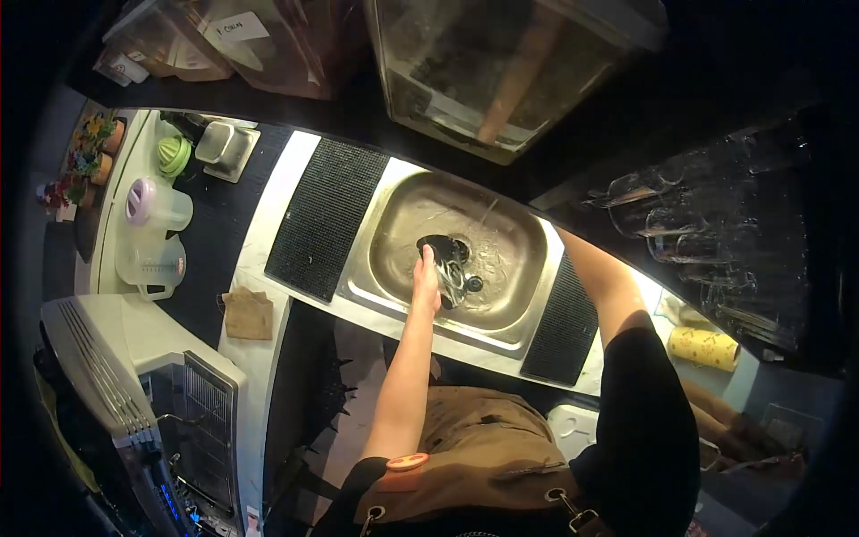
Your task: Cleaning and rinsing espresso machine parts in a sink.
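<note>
My left hand (427,282) reaches into the stainless steel sink (402,201) and grips a glossy black object (446,258), wet and partly see-through at its lower end. Its exact kind is unclear, and my left fingers are mostly hidden. Beside it is a small round dark part (474,283); whether this belongs to the object or to the drain, I cannot tell. Water spreads over the sink floor, and a thin streak that looks like running water shows near the back wall. My right forearm extends up under the dark shelf, which hides my right hand.
Black ribbed mats (329,215) (562,322) flank the sink. Above hang a dark shelf edge and a clear bin (463,74). Leftward are plastic jugs (158,258), a green citrus juicer (174,154), a folded brown cloth (248,313) and an open-fronted appliance (201,416). Glasses (671,221) stand right.
</note>
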Demonstrator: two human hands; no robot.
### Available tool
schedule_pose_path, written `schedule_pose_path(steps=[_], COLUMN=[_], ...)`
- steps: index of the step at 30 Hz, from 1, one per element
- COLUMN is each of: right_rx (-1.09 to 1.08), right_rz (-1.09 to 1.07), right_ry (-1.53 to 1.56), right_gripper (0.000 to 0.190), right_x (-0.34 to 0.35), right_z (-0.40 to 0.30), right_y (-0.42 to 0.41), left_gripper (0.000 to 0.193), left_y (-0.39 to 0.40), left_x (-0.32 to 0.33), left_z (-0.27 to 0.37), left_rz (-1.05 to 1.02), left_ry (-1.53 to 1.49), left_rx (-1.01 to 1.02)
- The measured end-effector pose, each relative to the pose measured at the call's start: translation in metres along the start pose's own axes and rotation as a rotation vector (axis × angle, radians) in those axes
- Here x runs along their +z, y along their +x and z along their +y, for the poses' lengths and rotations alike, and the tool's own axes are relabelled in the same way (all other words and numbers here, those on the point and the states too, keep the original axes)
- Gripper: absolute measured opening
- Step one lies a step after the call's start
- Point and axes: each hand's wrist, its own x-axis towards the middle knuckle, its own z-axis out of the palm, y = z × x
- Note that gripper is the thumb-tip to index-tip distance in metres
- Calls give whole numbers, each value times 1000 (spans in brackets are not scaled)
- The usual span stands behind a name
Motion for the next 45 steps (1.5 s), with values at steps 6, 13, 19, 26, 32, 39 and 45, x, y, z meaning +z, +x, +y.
schedule_pose_path(steps=[6, 13, 19, 26, 32, 39, 45], right_rx=[-12, -21, -20, -7, 300, 955, 669], right_rz=[-12, -60, -91, -116, -316, -645, -812], right_ry=[8, 40, 44, -1, 377, 1189, 903], right_gripper=[25, 25, 25, 25, 74, 72, 52], right_x=[-3, 1, 3, 3, -30, 48, 75], right_z=[15, 5, 4, -4, -112, -72, -46], right_y=[-10, -3, 0, 3, -31, -13, 9], left_gripper=[79, 74, 72, 68, 69, 76, 93], left_y=[4, 20, 17, 17, 56, 71, 61], left_x=[4, 0, 8, 57, 41, 69, 99], left_z=[8, 13, 17, 15, -11, -30, -49], left_rz=[-24, -28, -48, -119, -11, 45, 50], left_ry=[0, -37, -57, -26, -41, -80, -29], left_rx=[26, 41, 31, 8, 95, 115, -109])
